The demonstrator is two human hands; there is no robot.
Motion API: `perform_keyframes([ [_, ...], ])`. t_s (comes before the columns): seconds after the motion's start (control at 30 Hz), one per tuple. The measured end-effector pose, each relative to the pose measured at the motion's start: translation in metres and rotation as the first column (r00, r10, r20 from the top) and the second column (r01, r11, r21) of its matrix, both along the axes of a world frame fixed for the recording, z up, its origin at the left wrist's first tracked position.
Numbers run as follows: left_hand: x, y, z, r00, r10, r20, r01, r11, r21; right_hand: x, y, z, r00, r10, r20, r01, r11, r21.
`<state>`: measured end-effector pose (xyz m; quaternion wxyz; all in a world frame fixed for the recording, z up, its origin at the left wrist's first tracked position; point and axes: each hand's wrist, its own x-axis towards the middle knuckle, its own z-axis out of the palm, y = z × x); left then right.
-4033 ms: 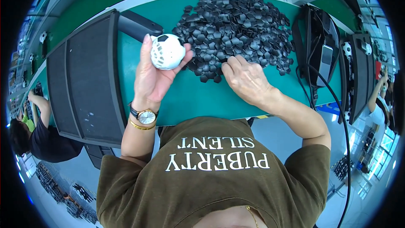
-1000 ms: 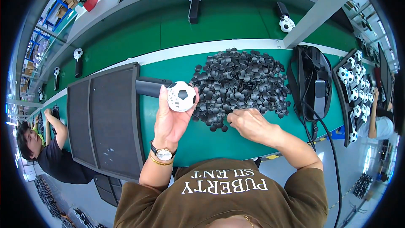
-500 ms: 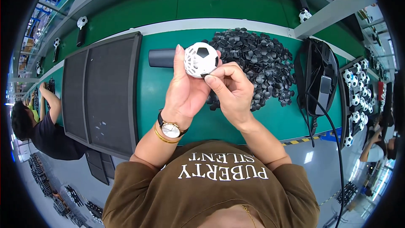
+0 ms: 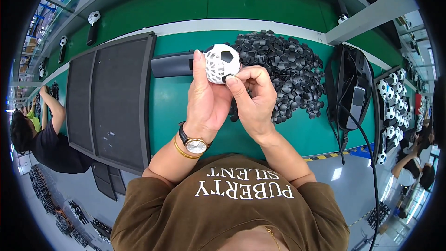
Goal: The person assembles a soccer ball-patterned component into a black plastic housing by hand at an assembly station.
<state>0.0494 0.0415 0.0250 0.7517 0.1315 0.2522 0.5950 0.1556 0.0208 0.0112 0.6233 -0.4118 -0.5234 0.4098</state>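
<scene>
My left hand point(image 4: 206, 97) holds a football-shaped device, its white head point(image 4: 214, 67) carrying black pentagons and a slotted grille. The device's dark handle point(image 4: 172, 65) sticks out to the left, past my thumb. At the lower right of the ball, my right hand point(image 4: 253, 100) pinches a small black pentagon piece point(image 4: 228, 78) against the white surface. Part of that piece is hidden by my fingertips. Just beyond my right hand lies a wide heap of loose black pentagon pieces point(image 4: 283, 65) on the green table point(image 4: 223, 142).
A black divided tray point(image 4: 118, 102) lies at the left. At the right are a black bag point(image 4: 350, 88) with a cable and a rack of football-shaped heads point(image 4: 392, 107). Similar devices lie on the green belt point(image 4: 186, 7) behind a pale rail. A co-worker point(image 4: 51, 135) stands far left.
The ball has turned slightly, showing more of its grille, and its handle has shifted left. My right fingers stay at its lower edge. Devices on the belt have moved right.
</scene>
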Motion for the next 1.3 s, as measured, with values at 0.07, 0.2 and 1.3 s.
perform_keyframes([
  [0.07,0.000,-0.001,-0.001,1.000,0.008,-0.010,-0.008,1.000,0.009,0.000,0.002,0.000,1.000,-0.013,0.017,0.013,1.000,-0.002],
  [0.2,0.000,-0.004,-0.003,0.998,0.042,-0.055,-0.042,0.999,0.016,0.002,0.012,0.003,0.963,-0.151,0.224,0.101,0.970,0.220],
  [1.3,-0.040,-0.009,0.005,0.175,0.137,-0.975,0.643,0.734,0.218,0.078,-0.008,0.023,0.824,0.541,0.167,-0.377,0.746,-0.549],
])
